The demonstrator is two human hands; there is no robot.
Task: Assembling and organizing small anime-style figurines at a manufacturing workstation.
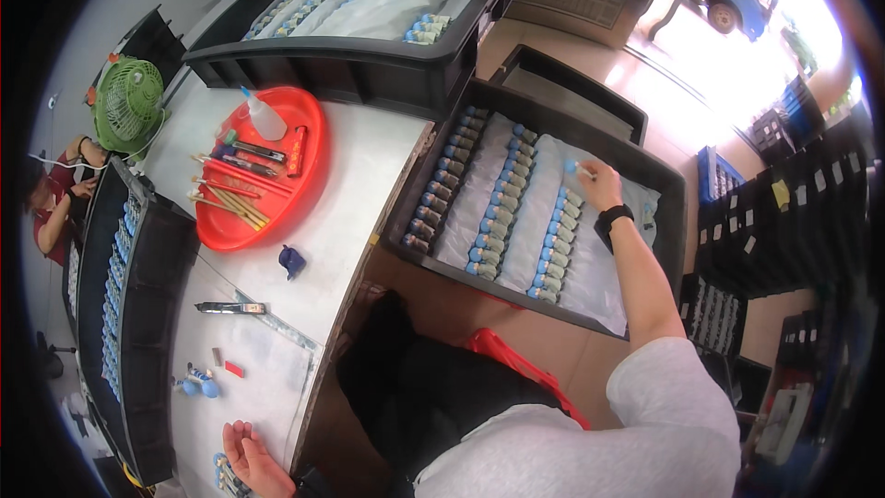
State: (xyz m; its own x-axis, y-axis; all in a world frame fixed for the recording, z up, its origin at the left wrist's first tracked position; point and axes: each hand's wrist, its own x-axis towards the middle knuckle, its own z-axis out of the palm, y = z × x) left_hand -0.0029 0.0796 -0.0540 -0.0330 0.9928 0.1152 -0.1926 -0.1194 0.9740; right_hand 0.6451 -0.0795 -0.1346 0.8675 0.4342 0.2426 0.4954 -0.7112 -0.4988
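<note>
Right hand (601, 183): far right, over black tray (670, 186); fingers pinching one small blue-capped piece (572, 167) at the far end of a row on white sheets (479, 194). Left hand (251, 457): near left, on white table (369, 161), fingers loosely spread, apparently beside small blue parts (224, 475). Red round tray (304, 194): tools, left of centre.

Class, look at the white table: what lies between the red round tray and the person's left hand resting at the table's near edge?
In the head view, between the red tray and the left hand lie a small dark blue piece, a dark flat tool, a little red block and small blue figures.
</note>
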